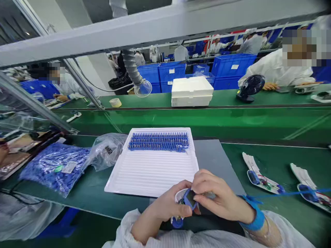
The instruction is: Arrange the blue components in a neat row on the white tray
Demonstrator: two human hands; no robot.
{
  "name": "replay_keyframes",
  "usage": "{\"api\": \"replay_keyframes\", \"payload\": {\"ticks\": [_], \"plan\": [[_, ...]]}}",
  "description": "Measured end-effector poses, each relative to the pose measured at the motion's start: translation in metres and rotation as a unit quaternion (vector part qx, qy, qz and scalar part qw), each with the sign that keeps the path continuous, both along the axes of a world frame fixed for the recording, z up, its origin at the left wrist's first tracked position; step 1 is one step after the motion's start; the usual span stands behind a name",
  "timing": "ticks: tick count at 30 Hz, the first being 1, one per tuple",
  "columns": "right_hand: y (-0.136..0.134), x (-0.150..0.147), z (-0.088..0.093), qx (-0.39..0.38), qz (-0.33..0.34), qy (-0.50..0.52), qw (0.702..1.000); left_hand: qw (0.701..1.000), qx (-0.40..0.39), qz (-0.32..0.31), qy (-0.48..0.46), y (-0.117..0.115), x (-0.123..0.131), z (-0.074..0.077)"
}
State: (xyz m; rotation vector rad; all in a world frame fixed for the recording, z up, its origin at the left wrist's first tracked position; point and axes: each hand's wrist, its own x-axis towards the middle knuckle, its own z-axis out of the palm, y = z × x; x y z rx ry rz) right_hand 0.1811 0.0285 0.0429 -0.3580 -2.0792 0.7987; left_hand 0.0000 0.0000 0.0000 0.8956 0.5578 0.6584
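One white ribbed plastic tray (152,168) was counted, bearing a single row of small blue parts (158,141). Two plastic bags (54,167) were seen, two white handheld devices (261,177) on the green belt, one black desk fan (250,86), and one white foam box (191,91).

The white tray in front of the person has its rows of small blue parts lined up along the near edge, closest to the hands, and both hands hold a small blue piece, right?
Not quite. In the head view the blue parts fill the far end of the white tray; the near end is bare. The left hand and right hand do hold a small blue piece.
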Motion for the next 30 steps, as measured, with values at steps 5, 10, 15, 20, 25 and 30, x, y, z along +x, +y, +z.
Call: {"api": "replay_keyframes", "payload": {"ticks": [5, 10, 15, 20, 25, 30], "plan": [[0.002, -0.004, -0.001, -0.05, 0.057, -0.041, 0.996, 1.0, 0.015, 0.003, 0.019, -0.008, -0.004, 0.002], [0.004, -0.007, -0.005, -0.002, 0.037, -0.047, 0.998, 0.999, 0.025, 0.006, 0.023, -0.005, -0.008, 0.007], [0.003, -0.004, -0.007, 0.003, 0.019, -0.042, 0.999, 1.0, 0.023, -0.007, 0.015, 0.001, -0.004, 0.005], [0.003, 0.001, -0.006, -0.011, 0.016, -0.069, 0.997, 1.0, 0.014, -0.017, 0.008, 0.003, 0.0, 0.002], [0.0, 0.003, -0.002, -0.04, 0.032, -0.107, 0.993, 1.0, 0.006, -0.004, 0.001, 0.001, 0.001, 0.003], [0.0, 0.004, -0.007, -0.064, 0.033, -0.102, 0.992, 0.997, 0.002, 0.072, -0.017, -0.003, 0.003, -0.001]]}}
